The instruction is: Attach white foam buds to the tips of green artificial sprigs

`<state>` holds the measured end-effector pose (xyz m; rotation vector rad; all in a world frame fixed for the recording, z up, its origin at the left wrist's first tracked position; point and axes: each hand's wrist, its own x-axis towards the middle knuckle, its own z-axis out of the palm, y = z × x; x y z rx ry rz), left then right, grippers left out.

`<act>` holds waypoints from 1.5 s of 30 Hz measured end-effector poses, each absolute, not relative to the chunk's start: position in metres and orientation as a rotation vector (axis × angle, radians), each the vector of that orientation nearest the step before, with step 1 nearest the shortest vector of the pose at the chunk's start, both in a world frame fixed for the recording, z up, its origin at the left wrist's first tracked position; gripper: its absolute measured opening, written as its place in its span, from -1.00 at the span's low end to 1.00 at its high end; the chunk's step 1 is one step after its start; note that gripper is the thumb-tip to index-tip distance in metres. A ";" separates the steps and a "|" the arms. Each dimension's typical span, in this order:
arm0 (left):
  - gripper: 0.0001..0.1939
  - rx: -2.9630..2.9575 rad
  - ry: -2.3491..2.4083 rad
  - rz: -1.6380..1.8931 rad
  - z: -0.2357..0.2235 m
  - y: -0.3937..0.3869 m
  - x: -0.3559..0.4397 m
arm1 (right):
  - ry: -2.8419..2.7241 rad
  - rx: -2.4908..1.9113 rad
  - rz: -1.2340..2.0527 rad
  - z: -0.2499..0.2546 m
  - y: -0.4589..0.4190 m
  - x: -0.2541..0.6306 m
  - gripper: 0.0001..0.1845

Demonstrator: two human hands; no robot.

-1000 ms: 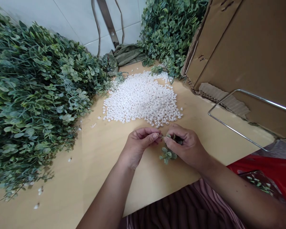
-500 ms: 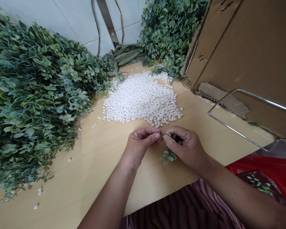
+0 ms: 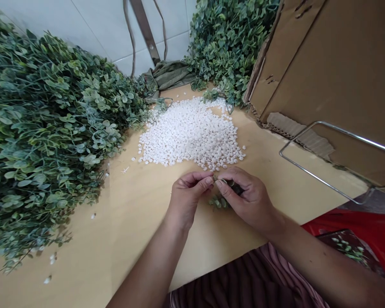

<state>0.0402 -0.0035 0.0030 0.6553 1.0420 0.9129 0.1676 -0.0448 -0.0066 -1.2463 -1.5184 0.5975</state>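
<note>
Over the near middle of the table, my right hand is closed on a small sprig of green leaves, whose leaves hang below the fingers. My left hand pinches with thumb and forefinger at the sprig's tip, and the fingertips of both hands almost meet. Whether a white bead also sits between the left fingers is hidden. Just beyond the hands lies a wide heap of small white beads.
A large pile of leafy sprigs covers the left side; another leafy pile stands at the back. At right are a cardboard box, a bent metal wire frame and something red. A few loose beads lie front left.
The leafy sprig has turned and shifted slightly left under my right hand. Both hands have drawn a little closer together, with the tip still between them.
</note>
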 end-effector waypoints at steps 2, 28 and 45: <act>-0.72 0.602 1.031 0.948 0.002 -0.005 0.043 | -1.499 -1.222 0.590 -0.007 -0.044 0.166 -0.91; -0.77 0.706 1.007 0.896 0.002 -0.004 0.042 | -1.400 -1.242 0.651 -0.010 -0.041 0.168 -0.92; -0.77 0.807 0.986 0.818 0.002 0.002 0.035 | -1.450 -1.282 0.812 -0.011 -0.042 0.172 -0.85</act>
